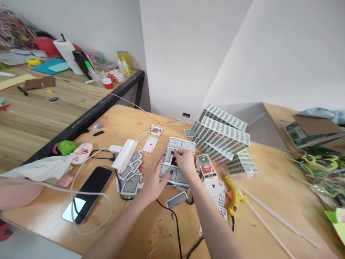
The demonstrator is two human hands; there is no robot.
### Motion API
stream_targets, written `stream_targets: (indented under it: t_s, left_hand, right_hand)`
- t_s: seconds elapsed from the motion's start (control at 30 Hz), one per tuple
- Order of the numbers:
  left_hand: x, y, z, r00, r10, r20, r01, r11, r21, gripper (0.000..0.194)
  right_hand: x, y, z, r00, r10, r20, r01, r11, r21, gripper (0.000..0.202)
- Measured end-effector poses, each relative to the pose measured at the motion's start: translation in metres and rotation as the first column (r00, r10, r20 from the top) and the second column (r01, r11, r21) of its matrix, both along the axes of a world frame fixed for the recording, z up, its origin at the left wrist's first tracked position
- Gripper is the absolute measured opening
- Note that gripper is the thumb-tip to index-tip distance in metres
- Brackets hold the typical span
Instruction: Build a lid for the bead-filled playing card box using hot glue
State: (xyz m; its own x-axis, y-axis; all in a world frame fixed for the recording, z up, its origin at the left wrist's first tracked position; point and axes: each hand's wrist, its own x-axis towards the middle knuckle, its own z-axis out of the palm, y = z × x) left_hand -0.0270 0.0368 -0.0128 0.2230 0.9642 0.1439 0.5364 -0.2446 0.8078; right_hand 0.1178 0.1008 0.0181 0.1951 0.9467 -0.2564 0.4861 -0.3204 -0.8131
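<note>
A block-like structure built of grey-backed playing cards (pixel 174 143) lies on the table, with a dark gap in its middle. My left hand (pixel 154 181) grips its left side, thumb over the front edge and fingers along the side. Over the gap, my right hand (pixel 184 161) is closed in a pinch at the edge of a grey-backed playing card (pixel 167 155); its fingertips are partly hidden. Loose grey-backed cards (pixel 131 184) are spread to the left, and a single card (pixel 177 199) lies in front.
Stacked green card boxes (pixel 223 131) stand at the back right. A red-and-white card box (pixel 207 166), face-up cards (pixel 214 190) and a yellow glue gun (pixel 236 196) lie right. Left are a white power strip (pixel 125 155), a phone (pixel 87 194), cables and another person's arm (pixel 20 194).
</note>
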Motion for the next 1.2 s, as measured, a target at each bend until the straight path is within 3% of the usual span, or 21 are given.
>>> stream_targets:
  t_s: [0.37, 1.2]
  left_hand:
    - [-0.001, 0.0, -0.005, 1.0, 0.011, -0.003, -0.011, 1.0, -0.003, 0.055]
    - [0.001, 0.0, 0.005, 1.0, -0.002, 0.021, 0.002, 1.0, -0.004, 0.053]
  right_hand:
    - [-0.001, 0.0, -0.001, 1.0, -0.021, 0.009, 0.021, 1.0, 0.009, 0.023]
    - [0.002, 0.0, -0.005, 0.998, -0.039, -0.05, 0.038, 0.999, -0.028, 0.021]
